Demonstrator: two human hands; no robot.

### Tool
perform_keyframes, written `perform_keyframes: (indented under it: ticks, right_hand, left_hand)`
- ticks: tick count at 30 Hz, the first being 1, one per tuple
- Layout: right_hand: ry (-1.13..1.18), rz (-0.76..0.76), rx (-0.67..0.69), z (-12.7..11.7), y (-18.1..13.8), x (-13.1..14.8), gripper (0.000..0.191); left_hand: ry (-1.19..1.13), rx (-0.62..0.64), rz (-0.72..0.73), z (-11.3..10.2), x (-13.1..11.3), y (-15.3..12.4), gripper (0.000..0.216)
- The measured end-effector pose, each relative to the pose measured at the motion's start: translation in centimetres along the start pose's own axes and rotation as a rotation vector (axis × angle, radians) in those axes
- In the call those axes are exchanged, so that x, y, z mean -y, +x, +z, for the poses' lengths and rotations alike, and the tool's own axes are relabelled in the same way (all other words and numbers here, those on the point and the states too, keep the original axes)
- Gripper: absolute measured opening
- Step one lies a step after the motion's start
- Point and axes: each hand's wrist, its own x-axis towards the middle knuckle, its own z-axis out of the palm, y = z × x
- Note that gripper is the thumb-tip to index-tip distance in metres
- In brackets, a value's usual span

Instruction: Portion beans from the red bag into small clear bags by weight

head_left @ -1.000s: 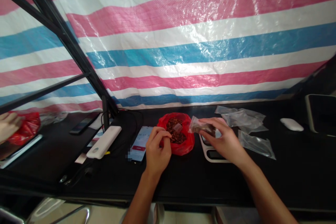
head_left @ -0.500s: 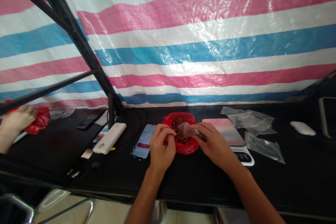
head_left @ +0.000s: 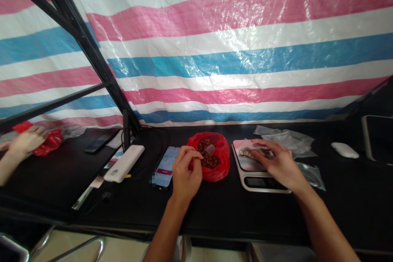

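Black table (head_left: 215, 208), right hand (head_left: 278, 163) holding a bag (head_left: 256, 152) on a scale (head_left: 241, 174), readout (head_left: 261, 183) illegible.

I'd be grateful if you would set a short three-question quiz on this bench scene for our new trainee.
1. Which rests on the small clear plastic bag on the digital scale: the left hand or the right hand?
2. True or false: the smartphone lies to the left of the red plastic bag.
3. Fill in the gap: the other person's hand at the far left is on a ____ bag.

Key: 1. the right hand; 2. true; 3. red.
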Motion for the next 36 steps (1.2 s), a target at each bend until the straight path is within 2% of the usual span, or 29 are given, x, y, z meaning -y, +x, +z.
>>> perform_keyframes:
  ticks: [3, 8, 11, 23, 32, 36]
  right_hand:
    - [-0.131, -0.035, -0.052, -0.5, -0.1, -0.5, 0.045]
    - [-0.128, 0.024, -0.275, -1.7, 0.0, -0.4, 0.042]
    - [-0.124, 0.055, -0.345, -2.4, 0.1, -0.4, 0.039]
    - [-0.151, 0.069, -0.291, -1.6, -0.1, 0.2, 0.054]
    - [-0.122, 0.075, -0.257, -1.4, -0.1, 0.5, 0.050]
    - [-0.145, 0.077, -0.186, -1.0, -0.3, 0.2, 0.047]
  left_hand:
    - [0.011, 0.006, -0.003, -0.2, 0.2, -0.1, 0.024]
    - [0.023, 0.009, 0.001, -0.3, 0.4, -0.1, 0.024]
    - [0.025, 0.017, -0.006, -0.1, 0.4, -0.2, 0.024]
    - [0.011, 0.048, 0.009, 0.5, 0.2, -0.3, 0.024]
    - [0.006, 0.027, 0.014, 0.9, -0.3, -0.1, 0.025]
    - [0.014, 0.047, 0.032, 0.9, -0.4, -0.2, 0.024]
